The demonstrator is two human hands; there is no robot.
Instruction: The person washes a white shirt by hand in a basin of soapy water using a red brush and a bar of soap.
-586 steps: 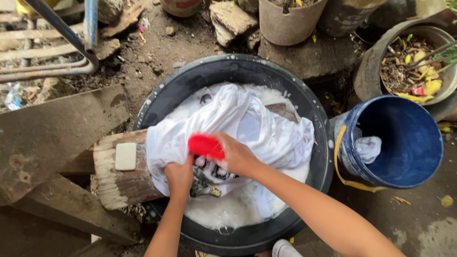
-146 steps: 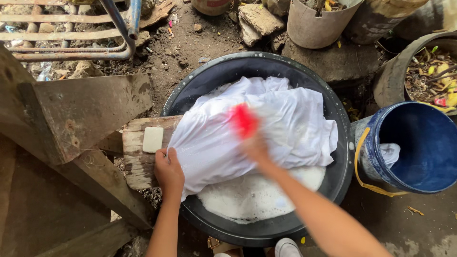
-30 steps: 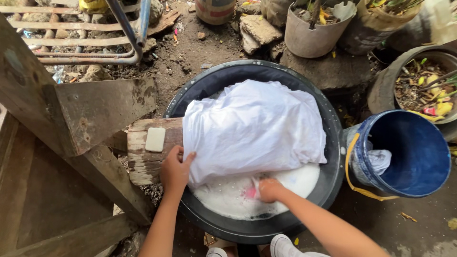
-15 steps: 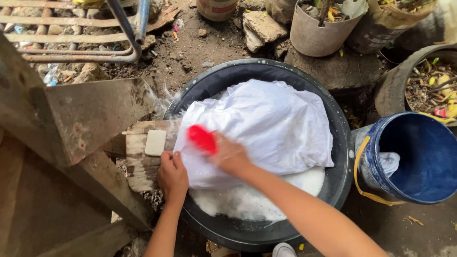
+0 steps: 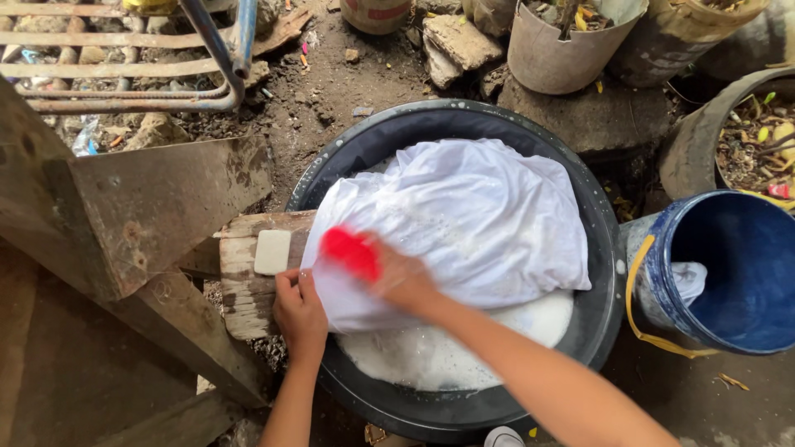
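Two hands on the wash, and the right hand (image 5: 406,277) is blurred but clearly clenched around a red scrubbing brush (image 5: 350,252), bristles pressed onto the white garment (image 5: 464,223). That brush sits on the cloth's near-left part, just where the fabric drapes over the wooden board (image 5: 248,277); by the look of it, the board gives the hard backing the scrubbing needs.

Over to the left hand (image 5: 300,310): fingers curled down on the garment's left edge, pinning it against the board so the cloth cannot slide under the brush. It grasps cloth only, nothing else.

Working outward from the garment: it lies heaped across the black basin (image 5: 596,248), spread over most of it, with soapy white water (image 5: 431,356) showing beneath its near edge. A pale bar of soap (image 5: 272,252) rests on the board just left of the cloth, within easy reach of the left hand.

Right of the basin, touching its rim, stands a blue bucket (image 5: 737,273) with a yellowish handle and a scrap of white cloth inside. Beyond the basin sit grey pots (image 5: 563,50) on bare dirt.
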